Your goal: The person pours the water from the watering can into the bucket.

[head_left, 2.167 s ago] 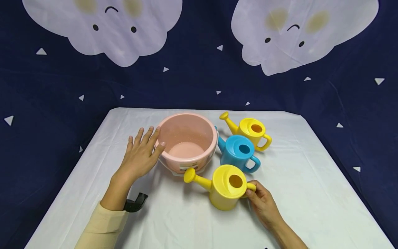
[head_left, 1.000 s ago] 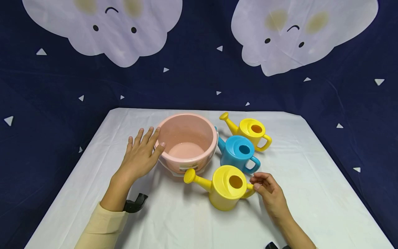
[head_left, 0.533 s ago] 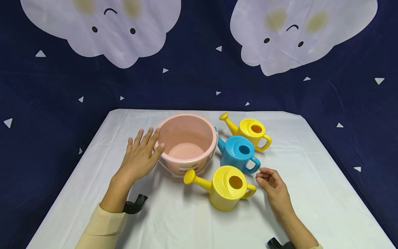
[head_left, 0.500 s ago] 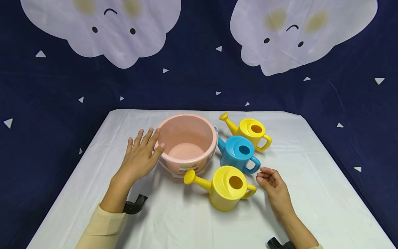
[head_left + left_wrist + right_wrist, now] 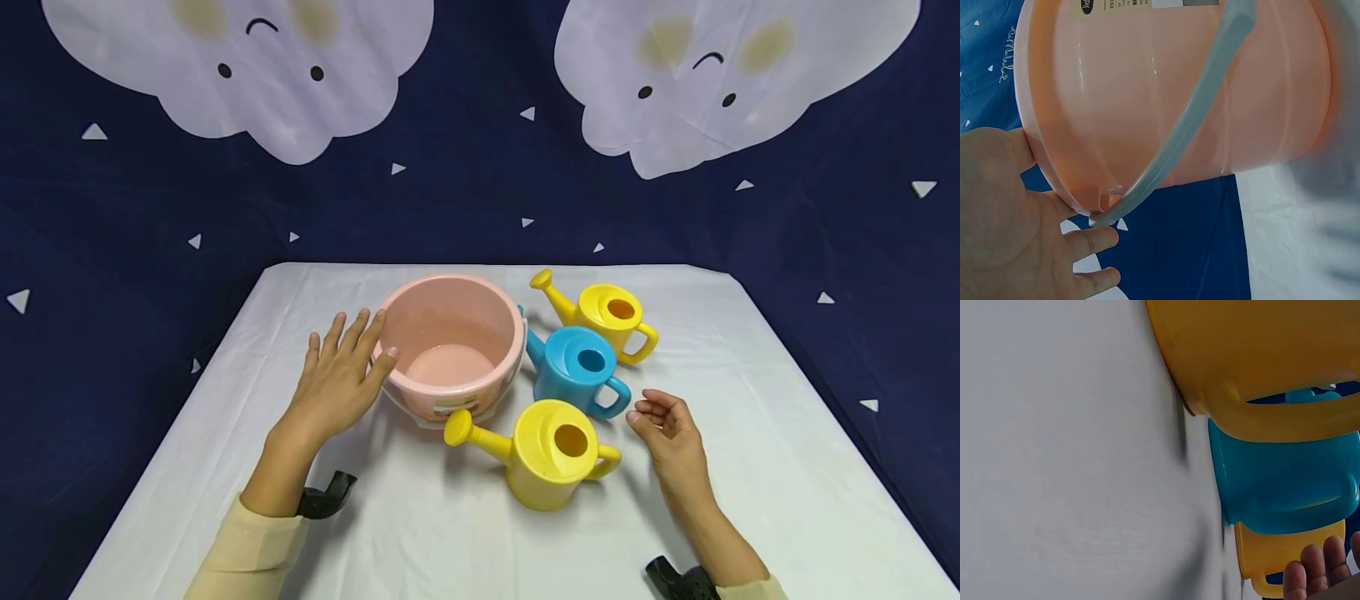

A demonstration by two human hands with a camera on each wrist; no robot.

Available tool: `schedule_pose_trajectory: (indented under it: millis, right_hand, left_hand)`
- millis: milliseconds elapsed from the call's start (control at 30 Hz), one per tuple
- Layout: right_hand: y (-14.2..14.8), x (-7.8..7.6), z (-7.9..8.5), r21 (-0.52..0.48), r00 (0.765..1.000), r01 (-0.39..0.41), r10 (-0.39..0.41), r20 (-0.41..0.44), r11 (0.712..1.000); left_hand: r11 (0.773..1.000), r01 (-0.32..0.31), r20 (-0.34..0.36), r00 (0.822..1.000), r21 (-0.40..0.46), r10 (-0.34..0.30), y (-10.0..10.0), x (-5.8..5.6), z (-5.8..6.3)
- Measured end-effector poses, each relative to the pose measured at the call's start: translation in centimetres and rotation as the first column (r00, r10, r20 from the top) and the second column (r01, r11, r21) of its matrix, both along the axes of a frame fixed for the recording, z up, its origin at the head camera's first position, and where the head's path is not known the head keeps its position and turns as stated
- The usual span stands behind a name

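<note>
My left hand (image 5: 333, 387) lies with spread, straight fingers against the left rim of a pink bucket (image 5: 450, 387). In the left wrist view its fingertips reach the bucket's edge near the end of the grey carrying handle (image 5: 1175, 134). To the right of the nearest yellow watering can (image 5: 547, 467), my right hand (image 5: 675, 446) holds nothing, its fingers loosely bent. A blue watering can (image 5: 573, 371) stands just left of the right fingertips, its handle close to them. Behind it is another yellow watering can (image 5: 609, 312). The three cans stand upright in a row, spouts pointing left.
A white cloth covers the table (image 5: 750, 400). Behind it hangs a dark blue backdrop (image 5: 465, 200) printed with clouds and small white triangles. Black wrist mounts (image 5: 327, 494) show beside both forearms. A bit of blue shows behind the bucket's right rim.
The right hand has let go of the nearest yellow watering can's handle and moved right and away, toward the blue can's handle. The left hand has stayed on the bucket's rim.
</note>
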State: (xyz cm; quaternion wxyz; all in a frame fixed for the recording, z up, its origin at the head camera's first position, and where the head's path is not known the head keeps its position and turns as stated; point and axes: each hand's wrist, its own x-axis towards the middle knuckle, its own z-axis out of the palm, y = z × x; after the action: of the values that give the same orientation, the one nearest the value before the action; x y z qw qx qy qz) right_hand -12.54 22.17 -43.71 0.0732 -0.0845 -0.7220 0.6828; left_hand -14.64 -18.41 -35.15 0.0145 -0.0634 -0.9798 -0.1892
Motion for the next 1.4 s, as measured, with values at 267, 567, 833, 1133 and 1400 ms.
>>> schedule_pose_trajectory:
  millis: [267,567,833,1133,1400]
  right_hand:
    - [0.0,-0.4,0.0,0.046,0.999,0.043,-0.044,0.020,0.998]
    - [0.1,-1.0,0.1,0.152,0.998,0.044,-0.051,0.040,0.987]
    - [0.1,-1.5,-0.1,0.197,0.999,0.029,-0.036,0.031,0.980]
    - [-0.2,-2.2,-0.1,0.255,1.000,-0.022,0.023,-0.002,0.967]
    - [-0.4,-2.5,-0.4,0.258,0.999,-0.031,0.032,0.001,0.966]
  left_hand:
    - [1.000,0.001,-0.002,1.000,0.002,-0.001,0.1,0.0,0.1]
    - [1.000,-0.005,0.001,1.000,0.001,0.005,0.1,0.0,0.1]
    - [1.000,-0.005,0.003,1.000,0.005,0.005,0.1,0.0,0.1]
    - [1.000,-0.007,-0.003,1.000,0.004,0.007,0.1,0.0,0.1]
    - [1.000,-0.011,0.001,1.000,0.006,0.011,0.1,-0.1,0.0]
